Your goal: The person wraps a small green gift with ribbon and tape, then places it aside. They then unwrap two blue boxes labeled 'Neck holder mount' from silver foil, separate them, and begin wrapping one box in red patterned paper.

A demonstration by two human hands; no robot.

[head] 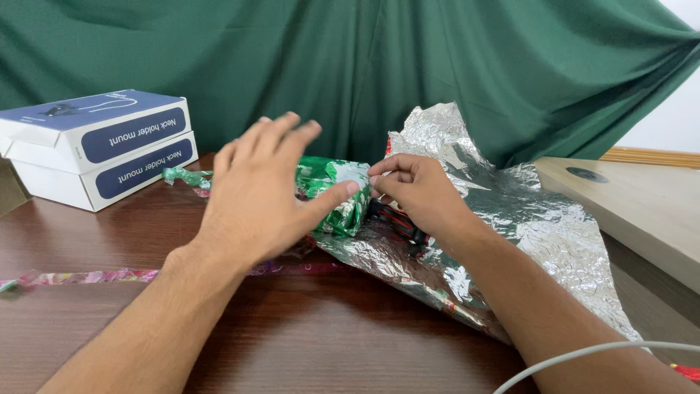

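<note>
Green foil parcel (332,193) lies at twelve o'clock between both hands; left hand (255,193) spread flat, released; right hand (415,191) pinches its three-o'clock end

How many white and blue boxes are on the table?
2: the upper box and the lower box are stacked at the table's far left, beside the green cloth. None seems hidden.

A makeshift recording corner: green cloth backdrop (437,66) behind a wooden table (292,335) (boxes (102,146) stacked aside).

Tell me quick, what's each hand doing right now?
Left hand: open, fingers spread, thumb on the green foil-wrapped parcel.
Right hand: pinching the parcel's end.
</note>
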